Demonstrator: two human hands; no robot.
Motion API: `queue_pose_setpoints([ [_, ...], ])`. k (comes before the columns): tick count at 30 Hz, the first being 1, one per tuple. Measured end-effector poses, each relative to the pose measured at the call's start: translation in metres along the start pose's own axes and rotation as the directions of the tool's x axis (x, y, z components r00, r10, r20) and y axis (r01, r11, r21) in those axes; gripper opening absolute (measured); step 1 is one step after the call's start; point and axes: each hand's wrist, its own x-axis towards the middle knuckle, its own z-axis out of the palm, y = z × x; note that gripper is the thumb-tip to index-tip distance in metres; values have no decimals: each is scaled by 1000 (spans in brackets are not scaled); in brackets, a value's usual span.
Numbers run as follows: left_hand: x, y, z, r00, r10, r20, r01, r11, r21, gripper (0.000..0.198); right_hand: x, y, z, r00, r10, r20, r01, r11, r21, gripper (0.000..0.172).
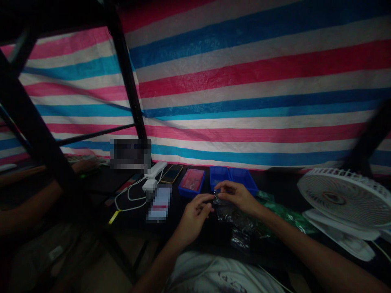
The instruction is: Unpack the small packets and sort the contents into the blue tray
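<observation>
Bench count: one pair of bare hands, a left hand (194, 219) and a right hand (236, 197), with one small metal piece (216, 194) at the fingertips. Blue plastic trays (192, 185), three. Smartphone (171, 173), one. White plug adapter (149, 185), one. White power bank (156, 169), apparently one. Yellow tag (113, 217), one. Clear plastic bags (240, 240), at least two. Green plastic bag (285, 214), one. White desk fan (345, 199), one. Pixelated patches (130, 154), two. Striped tarpaulin (244, 81), one. Another person's forearm (30, 209), one.
</observation>
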Motion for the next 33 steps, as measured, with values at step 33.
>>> queue_pose_setpoints([
  [33,1,-5,0,999,-48,13,49,999,-24,35,0,-4,3,999,0,51,-9,986,169,32],
])
